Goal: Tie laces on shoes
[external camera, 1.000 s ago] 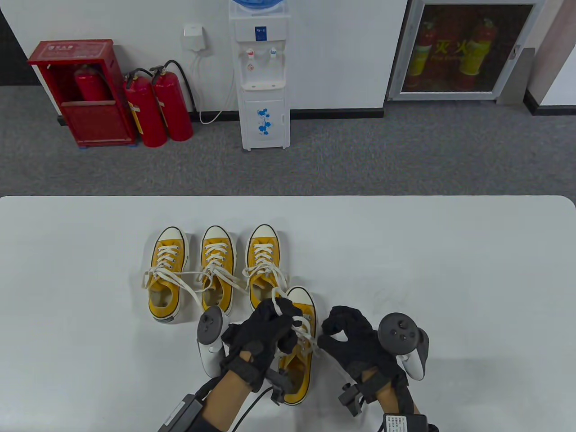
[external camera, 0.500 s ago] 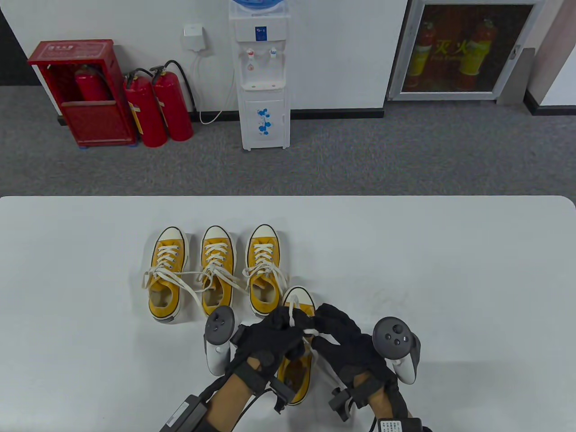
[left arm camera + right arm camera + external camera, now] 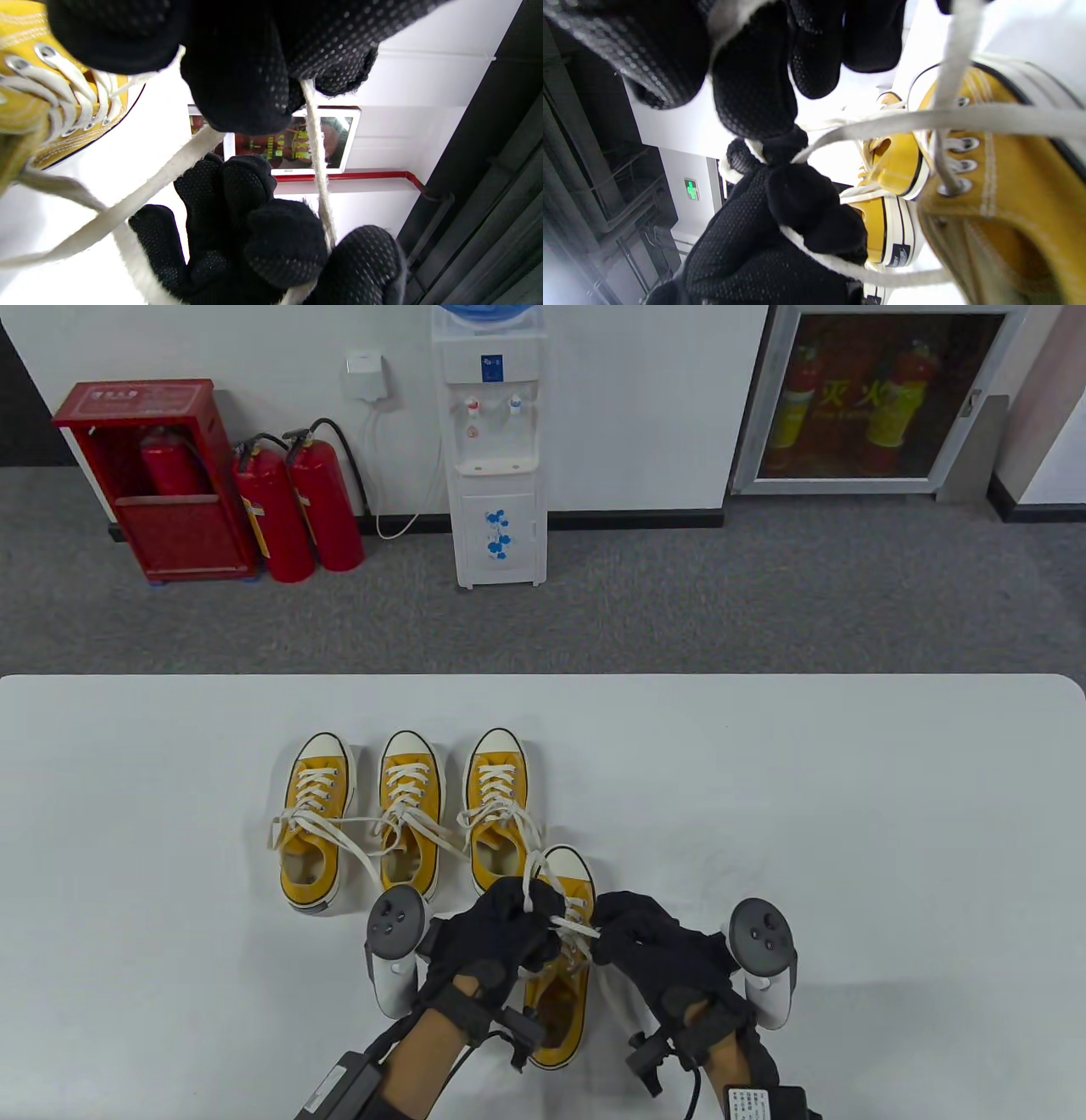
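From above, the left hand [image 3: 496,937] and right hand [image 3: 657,954] each pinch a white lace [image 3: 570,927] over the nearest yellow shoe [image 3: 560,984] at the table's [image 3: 848,814] near edge, hiding its tongue.

In the left wrist view, gloved fingers [image 3: 237,80] grip a taut strand; the knot itself is hidden.

In the right wrist view, fingers [image 3: 751,84] clamp lace, and the shoe is cut off.

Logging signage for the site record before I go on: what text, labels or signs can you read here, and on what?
"灭火": yellow characters on the glass-fronted cabinet; the smaller line under them is blurred.
Red extinguisher box: white characters along the top edge, too small to read.
Water dispenser: small blue label, unreadable.
Green exit sign: pictogram only, blurred.
Shoe heel patch: unreadable.
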Tool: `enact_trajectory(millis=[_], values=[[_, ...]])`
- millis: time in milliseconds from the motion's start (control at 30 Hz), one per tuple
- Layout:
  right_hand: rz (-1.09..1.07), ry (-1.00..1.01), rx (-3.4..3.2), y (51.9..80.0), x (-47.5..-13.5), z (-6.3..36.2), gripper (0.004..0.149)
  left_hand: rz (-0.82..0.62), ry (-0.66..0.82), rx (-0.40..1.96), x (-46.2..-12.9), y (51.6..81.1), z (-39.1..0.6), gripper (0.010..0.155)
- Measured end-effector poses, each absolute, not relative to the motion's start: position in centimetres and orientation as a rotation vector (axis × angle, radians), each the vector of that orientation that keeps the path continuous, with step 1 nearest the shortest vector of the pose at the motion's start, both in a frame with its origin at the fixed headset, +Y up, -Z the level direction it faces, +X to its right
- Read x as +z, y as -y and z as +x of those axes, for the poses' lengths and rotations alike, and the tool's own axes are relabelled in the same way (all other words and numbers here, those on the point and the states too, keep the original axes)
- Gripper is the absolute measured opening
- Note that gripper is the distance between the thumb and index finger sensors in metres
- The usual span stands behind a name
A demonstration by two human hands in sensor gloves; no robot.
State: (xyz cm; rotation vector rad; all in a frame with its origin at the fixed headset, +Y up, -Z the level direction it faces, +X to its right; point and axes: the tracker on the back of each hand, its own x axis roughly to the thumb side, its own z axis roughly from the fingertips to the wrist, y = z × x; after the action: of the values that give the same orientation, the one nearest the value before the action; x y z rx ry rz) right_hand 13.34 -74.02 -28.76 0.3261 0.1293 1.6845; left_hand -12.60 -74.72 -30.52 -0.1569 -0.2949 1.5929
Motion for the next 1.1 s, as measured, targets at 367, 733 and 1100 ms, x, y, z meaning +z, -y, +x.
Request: enact_trajectory(millis=[367,733,1100], values=[[0.380,-0.255,1.855,75.0,-28.7,11.8,0.046,-0.197,0.306,1.712,-30.4,75.1,-12.8,0.035],[0.237,-0.085,1.844,74.4,-28.8,13.2,0.050,-0.118,0.306,1.663,-30.4,74.9,-13.7,0.037],[0.057,0.224,1.867,73.2,-28.6,16.4,0.047,-0.003,0.210,1.702,-30.4,74.6,-16.3,0.034]])
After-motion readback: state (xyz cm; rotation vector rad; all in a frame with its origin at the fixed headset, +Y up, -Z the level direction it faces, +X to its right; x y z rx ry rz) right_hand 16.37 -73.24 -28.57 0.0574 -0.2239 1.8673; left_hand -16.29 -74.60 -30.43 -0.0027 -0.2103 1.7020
